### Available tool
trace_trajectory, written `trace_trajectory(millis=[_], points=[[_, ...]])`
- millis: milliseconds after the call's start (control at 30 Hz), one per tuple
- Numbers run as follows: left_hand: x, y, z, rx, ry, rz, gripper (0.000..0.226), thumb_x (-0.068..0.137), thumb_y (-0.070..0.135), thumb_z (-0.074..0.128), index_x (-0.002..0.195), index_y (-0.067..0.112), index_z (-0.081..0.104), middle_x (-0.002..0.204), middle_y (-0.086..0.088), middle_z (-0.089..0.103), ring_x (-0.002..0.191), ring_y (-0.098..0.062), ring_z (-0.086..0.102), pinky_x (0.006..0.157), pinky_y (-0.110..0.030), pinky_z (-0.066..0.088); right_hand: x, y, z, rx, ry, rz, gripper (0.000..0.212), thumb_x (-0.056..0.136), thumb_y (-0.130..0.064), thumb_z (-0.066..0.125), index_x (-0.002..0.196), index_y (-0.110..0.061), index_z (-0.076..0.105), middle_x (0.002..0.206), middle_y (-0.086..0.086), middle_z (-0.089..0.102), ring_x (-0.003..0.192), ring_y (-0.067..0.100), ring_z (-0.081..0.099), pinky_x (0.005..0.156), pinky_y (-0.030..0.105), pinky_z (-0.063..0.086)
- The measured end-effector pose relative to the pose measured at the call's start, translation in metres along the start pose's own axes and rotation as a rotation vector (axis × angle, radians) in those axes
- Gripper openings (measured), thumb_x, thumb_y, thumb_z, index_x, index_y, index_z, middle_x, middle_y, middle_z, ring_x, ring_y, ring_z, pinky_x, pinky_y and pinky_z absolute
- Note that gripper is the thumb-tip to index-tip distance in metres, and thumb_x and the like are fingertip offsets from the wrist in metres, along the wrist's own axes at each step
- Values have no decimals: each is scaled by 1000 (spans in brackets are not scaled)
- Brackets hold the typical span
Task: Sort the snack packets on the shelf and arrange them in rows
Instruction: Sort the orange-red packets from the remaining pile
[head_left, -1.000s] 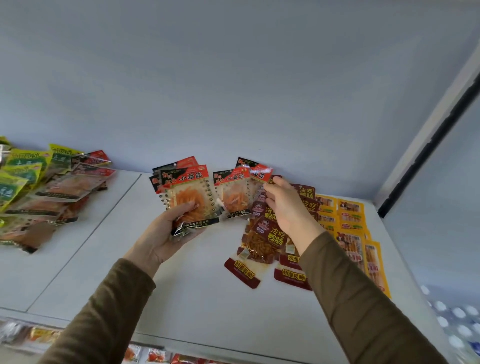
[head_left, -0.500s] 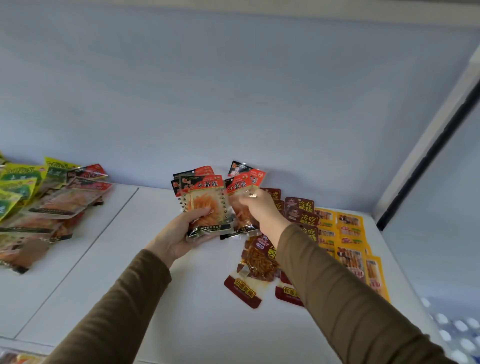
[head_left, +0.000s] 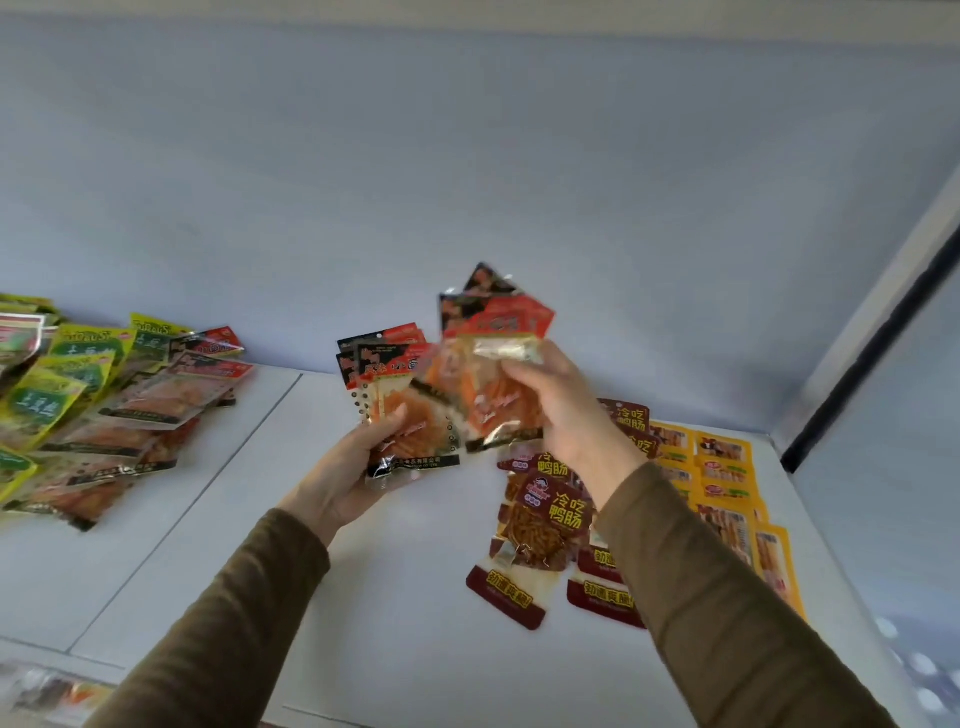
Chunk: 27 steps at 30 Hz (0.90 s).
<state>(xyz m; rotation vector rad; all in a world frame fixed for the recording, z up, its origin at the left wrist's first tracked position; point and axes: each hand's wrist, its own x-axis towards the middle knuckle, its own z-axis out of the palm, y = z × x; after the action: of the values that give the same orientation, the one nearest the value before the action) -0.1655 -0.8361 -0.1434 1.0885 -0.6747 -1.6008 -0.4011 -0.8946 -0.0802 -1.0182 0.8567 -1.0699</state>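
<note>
Two hands are holding red packets above the shelf (head_left: 415, 623): the left hand (head_left: 348, 478) is gripping a fanned stack (head_left: 405, 410), the right hand (head_left: 558, 410) is pinching another bunch (head_left: 493, 358) just beside it, tilted. Better to be squaring both bunches together before laying them as a row beside the maroon packets (head_left: 550, 525).

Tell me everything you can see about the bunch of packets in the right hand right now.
The bunch in the right hand is a small fan of glossy plastic snack packets, at least three. Each has a red and black printed header and a clear window showing orange strips. They are lifted off the white shelf, tilted with headers up and fanned apart. Fingers pinch them from the right, the thumb across the front one. Their lower left edge overlaps the matching packets held in the left hand.
</note>
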Motion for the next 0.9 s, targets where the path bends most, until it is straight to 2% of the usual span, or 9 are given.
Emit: trace_trajectory(millis=[133,233,300,400,467,533,667,800,900], points=[[-8,5,16,14,-35,-6,81,71,86,66,115,19,78,116,-16,75,107,-34,74,77,-42,63,-7,27,23,-126,-2,53,31,92,-16,71,119,-22,56,107,6,74,85,21,76,64,29,60],[-13,6,21,101,-64,6,89,66,91,64,127,26,72,127,-13,71,117,-34,69,94,-51,57,-6,40,30,-142,22,34,29,95,-18,68,118,-29,54,111,1,72,90,17,75,72,31,62],[-17,5,26,175,-38,10,92,63,80,76,135,25,62,127,-11,72,116,-32,70,98,-50,54,-7,47,37,-188,19,18,31,95,-21,67,121,-31,53,112,-2,71,92,13,74,71,29,61],[-22,2,32,194,13,22,81,72,43,88,141,21,51,122,-10,74,109,-30,73,85,-41,60,-10,55,44,-235,36,21,43,94,-29,70,130,-35,48,121,-1,65,100,15,70,72,30,62],[-26,2,30,170,50,28,71,77,26,85,139,18,52,120,-10,75,106,-29,74,80,-38,62,-10,57,42,-201,8,57,53,89,-30,74,132,-40,45,127,-4,58,103,12,67,76,32,62],[-31,4,24,135,58,27,65,78,21,82,137,17,54,121,-11,74,108,-31,74,82,-39,62,-9,57,41,-117,-71,115,60,85,-31,78,130,-46,41,118,-15,55,96,-1,62,65,21,59],[-40,15,0,169,48,-9,61,81,22,81,136,15,55,124,-13,73,112,-33,72,94,-44,58,-5,71,57,-151,-136,235,83,73,-59,81,142,-42,38,127,-13,57,121,15,53,105,45,45],[-47,38,-38,268,53,-22,61,80,22,82,135,14,58,127,-14,71,113,-33,71,95,-45,57,-3,96,102,11,-96,195,57,81,-39,82,128,-31,52,106,-3,76,91,14,75,67,29,60],[-45,60,-72,343,154,32,79,72,17,89,140,16,49,127,-14,70,110,-34,72,95,-51,58,5,113,144,104,-22,134,49,86,-28,79,126,-28,51,113,3,73,91,15,75,64,30,60]])
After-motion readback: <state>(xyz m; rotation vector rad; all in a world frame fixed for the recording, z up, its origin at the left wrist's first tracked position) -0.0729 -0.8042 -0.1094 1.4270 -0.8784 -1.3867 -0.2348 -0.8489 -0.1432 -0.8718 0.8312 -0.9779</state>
